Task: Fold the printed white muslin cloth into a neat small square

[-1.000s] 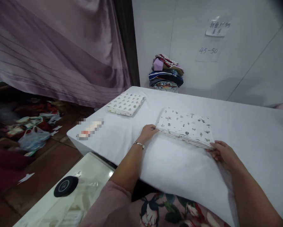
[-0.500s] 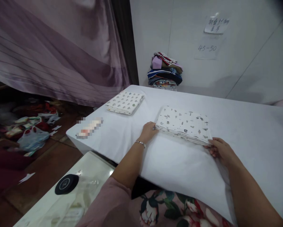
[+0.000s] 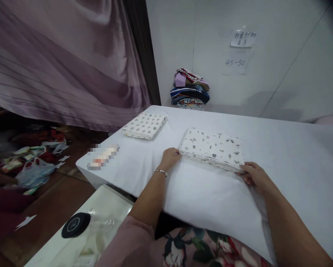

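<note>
A folded white cloth [image 3: 211, 148] with small grey and dark motifs lies flat on the white-covered table [image 3: 200, 196], its layered edge facing me. My left hand [image 3: 170, 157] is closed on its near left corner. At the near right corner, my right hand [image 3: 254, 175] pinches the edge between thumb and fingers. Farther left lies a second folded cloth [image 3: 145, 125], white with a repeated grey print; neither hand touches it.
A pile of folded fabrics [image 3: 190, 89] stands beyond the table by the wall. A blurred-out item [image 3: 103, 157] lies at the table's left end. Below left, a white surface [image 3: 113, 198] bears a round black object [image 3: 76, 225]. A purple curtain [image 3: 72, 55] hangs at left.
My view has shifted slightly, so the scene sits a little lower and further left. Both hands stay at the same corners of the folded cloth, which looks unchanged.
</note>
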Action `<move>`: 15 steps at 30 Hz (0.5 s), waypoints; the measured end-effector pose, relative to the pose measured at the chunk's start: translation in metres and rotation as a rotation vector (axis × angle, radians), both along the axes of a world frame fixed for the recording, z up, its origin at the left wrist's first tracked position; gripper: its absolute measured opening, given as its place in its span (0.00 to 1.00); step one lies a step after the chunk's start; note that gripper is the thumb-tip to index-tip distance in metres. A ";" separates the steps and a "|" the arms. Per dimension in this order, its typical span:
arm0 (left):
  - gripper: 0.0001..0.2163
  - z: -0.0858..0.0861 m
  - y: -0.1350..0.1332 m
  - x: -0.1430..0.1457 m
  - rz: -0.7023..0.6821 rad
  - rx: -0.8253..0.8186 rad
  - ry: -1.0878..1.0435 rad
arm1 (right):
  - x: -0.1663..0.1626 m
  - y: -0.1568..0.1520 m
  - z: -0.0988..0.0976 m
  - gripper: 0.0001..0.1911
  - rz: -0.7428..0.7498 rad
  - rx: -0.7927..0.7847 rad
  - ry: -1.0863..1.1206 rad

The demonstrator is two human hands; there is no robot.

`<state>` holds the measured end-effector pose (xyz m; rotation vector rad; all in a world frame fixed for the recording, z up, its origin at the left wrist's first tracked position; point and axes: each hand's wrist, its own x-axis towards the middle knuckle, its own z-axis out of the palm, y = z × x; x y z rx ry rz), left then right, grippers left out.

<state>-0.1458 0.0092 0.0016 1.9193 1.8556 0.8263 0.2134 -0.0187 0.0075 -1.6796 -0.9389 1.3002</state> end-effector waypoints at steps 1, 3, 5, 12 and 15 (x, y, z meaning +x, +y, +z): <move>0.07 -0.001 0.000 -0.001 0.005 -0.010 -0.029 | 0.000 0.000 0.000 0.15 0.000 -0.002 -0.001; 0.09 0.000 0.001 -0.001 0.032 -0.045 -0.085 | 0.000 0.000 0.000 0.15 0.003 0.000 0.005; 0.10 0.001 0.002 0.001 0.070 -0.079 -0.136 | -0.001 0.001 -0.001 0.15 0.007 0.009 0.015; 0.12 0.001 0.005 0.020 0.207 -0.014 0.039 | -0.002 0.001 -0.003 0.14 0.016 0.034 0.006; 0.10 -0.001 0.007 0.020 0.226 -0.033 -0.027 | -0.003 0.001 -0.002 0.13 0.022 0.046 -0.007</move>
